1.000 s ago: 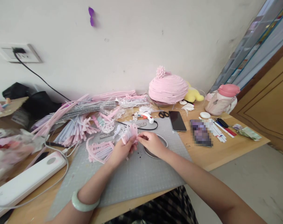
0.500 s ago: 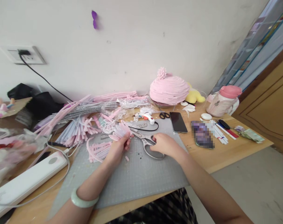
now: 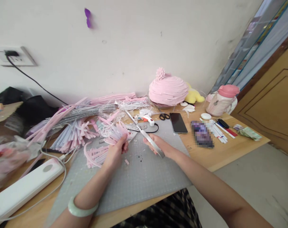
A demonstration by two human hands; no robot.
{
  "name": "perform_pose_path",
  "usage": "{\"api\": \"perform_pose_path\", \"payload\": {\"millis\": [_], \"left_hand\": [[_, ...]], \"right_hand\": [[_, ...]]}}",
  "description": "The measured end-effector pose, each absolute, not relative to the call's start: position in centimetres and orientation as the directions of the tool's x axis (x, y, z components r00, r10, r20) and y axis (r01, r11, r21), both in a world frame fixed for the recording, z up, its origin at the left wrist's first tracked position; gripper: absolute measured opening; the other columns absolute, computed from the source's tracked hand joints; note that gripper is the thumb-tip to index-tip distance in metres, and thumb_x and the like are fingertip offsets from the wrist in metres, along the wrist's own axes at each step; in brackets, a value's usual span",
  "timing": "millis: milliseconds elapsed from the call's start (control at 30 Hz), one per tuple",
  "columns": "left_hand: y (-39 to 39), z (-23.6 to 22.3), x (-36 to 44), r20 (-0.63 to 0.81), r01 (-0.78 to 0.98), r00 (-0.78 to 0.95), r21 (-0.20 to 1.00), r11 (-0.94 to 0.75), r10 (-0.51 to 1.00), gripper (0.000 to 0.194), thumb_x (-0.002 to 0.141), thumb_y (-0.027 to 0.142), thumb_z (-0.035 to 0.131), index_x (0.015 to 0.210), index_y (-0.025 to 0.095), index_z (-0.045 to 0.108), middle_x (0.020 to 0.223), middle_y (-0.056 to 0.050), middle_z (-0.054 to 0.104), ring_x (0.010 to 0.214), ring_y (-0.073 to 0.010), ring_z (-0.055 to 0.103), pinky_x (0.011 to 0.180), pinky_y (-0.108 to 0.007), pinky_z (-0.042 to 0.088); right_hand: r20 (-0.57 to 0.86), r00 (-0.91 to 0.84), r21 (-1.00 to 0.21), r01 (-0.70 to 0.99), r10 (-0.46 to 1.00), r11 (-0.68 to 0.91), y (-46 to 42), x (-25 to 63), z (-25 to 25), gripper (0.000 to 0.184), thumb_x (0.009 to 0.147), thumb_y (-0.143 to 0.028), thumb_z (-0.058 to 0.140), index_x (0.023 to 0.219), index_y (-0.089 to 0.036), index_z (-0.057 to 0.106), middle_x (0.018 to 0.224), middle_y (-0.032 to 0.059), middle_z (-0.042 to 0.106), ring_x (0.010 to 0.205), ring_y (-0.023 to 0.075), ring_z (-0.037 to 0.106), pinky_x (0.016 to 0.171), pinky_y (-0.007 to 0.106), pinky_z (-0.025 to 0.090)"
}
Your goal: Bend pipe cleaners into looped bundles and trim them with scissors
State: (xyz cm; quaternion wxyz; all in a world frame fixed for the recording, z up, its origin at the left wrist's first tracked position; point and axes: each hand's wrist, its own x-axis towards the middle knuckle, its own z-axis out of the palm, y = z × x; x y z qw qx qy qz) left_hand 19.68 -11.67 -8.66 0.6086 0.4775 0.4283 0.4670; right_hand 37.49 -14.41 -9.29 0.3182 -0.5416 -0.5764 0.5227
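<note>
My left hand (image 3: pixel 117 148) is closed around a bundle of pink and pale pipe cleaners (image 3: pixel 115 133), their ends fanning out above the fingers. Grey metal scissors (image 3: pixel 147 138) are gripped in my right hand (image 3: pixel 159 145), turned edge-on with the blades pointing up and left, apart from the bundle. Below my left hand, a row of cut pink and white pipe cleaners (image 3: pixel 96 155) lies on the grey cutting mat (image 3: pixel 134 186). A small pink offcut (image 3: pixel 127 161) rests on the mat between my hands.
A white glue gun (image 3: pixel 149 119) with a black cord, black-handled scissors (image 3: pixel 164 117) and a phone (image 3: pixel 178 123) lie behind my hands. Farther back is a pink wrapped dome (image 3: pixel 168 91). More pipe cleaners (image 3: pixel 74 134) and a white power strip (image 3: pixel 27 186) are on the left; a bottle (image 3: pixel 222 100) stands right.
The scissors have swung away from the bundle and turned edge-on, their blades now pointing up. My left hand still holds the bundle. The whole view has shifted slightly.
</note>
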Motion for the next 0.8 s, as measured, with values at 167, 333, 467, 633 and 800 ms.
{"api": "perform_pose_path", "payload": {"millis": [167, 333, 467, 633, 800], "left_hand": [[-11.6, -8.6, 19.4, 0.034, -0.194, 0.103, 0.981, -0.014, 0.994, 0.041, 0.075, 0.033, 0.055, 0.041, 0.018, 0.039, 0.039, 0.005, 0.034, 0.042, -0.0083, 0.031, 0.045, -0.023, 0.028], [-11.4, -8.8, 19.3, 0.028, -0.311, -0.009, 0.95, -0.029, 1.0, 0.014, 0.071, 0.03, 0.062, 0.068, 0.016, 0.061, 0.059, 0.001, 0.056, 0.052, -0.0107, 0.047, 0.048, -0.023, 0.035], [-11.2, -8.2, 19.1, 0.038, -0.347, 0.005, 0.937, -0.033, 0.999, 0.021, 0.07, 0.031, 0.062, 0.084, 0.015, 0.063, 0.077, -0.003, 0.065, 0.059, -0.0121, 0.054, 0.049, -0.022, 0.038], [-11.0, -7.2, 18.8, 0.054, -0.385, -0.02, 0.921, -0.058, 0.998, 0.024, 0.068, 0.025, 0.062, 0.09, 0.015, 0.061, 0.079, -0.002, 0.063, 0.057, -0.0103, 0.052, 0.049, -0.022, 0.037], [-11.1, -6.9, 18.6, 0.059, -0.374, 0.008, 0.926, -0.052, 0.998, 0.021, 0.07, 0.028, 0.062, 0.088, 0.016, 0.061, 0.069, 0.004, 0.052, 0.049, -0.0062, 0.042, 0.045, -0.02, 0.031]], "right_hand": [[-0.143, -0.301, -0.978, 0.191, 0.943, -0.088, -15.2, 37.5, -8.4, 0.049, 0.086, -0.058, 0.027, 0.095, -0.018, 0.052, 0.069, -0.0018, 0.044, 0.051, 0.0079, 0.043, 0.053, 0.025, 0.037], [-0.097, -0.344, -0.995, 0.028, 0.934, -0.093, -15.4, 37.6, -7.9, 0.043, 0.083, -0.056, 0.037, 0.096, -0.018, 0.053, 0.082, 0.0027, 0.053, 0.054, 0.0081, 0.042, 0.054, 0.025, 0.037], [-0.083, -0.532, -0.959, -0.186, 0.843, -0.212, -15.1, 37.8, -8.1, 0.038, 0.083, -0.047, 0.036, 0.092, -0.016, 0.056, 0.061, 0.0002, 0.051, 0.05, 0.0108, 0.044, 0.052, 0.026, 0.035], [-0.081, -0.629, -0.817, -0.403, 0.773, -0.413, -14.9, 37.7, -8.1, 0.03, 0.072, -0.035, 0.046, 0.089, -0.013, 0.057, 0.071, 0.0046, 0.059, 0.049, 0.0095, 0.041, 0.049, 0.024, 0.035], [-0.091, -0.579, -0.839, -0.393, 0.81, -0.376, -15.1, 37.7, -7.7, 0.024, 0.071, -0.03, 0.05, 0.087, -0.014, 0.056, 0.08, 0.005, 0.059, 0.05, 0.0085, 0.043, 0.049, 0.024, 0.036]]}}
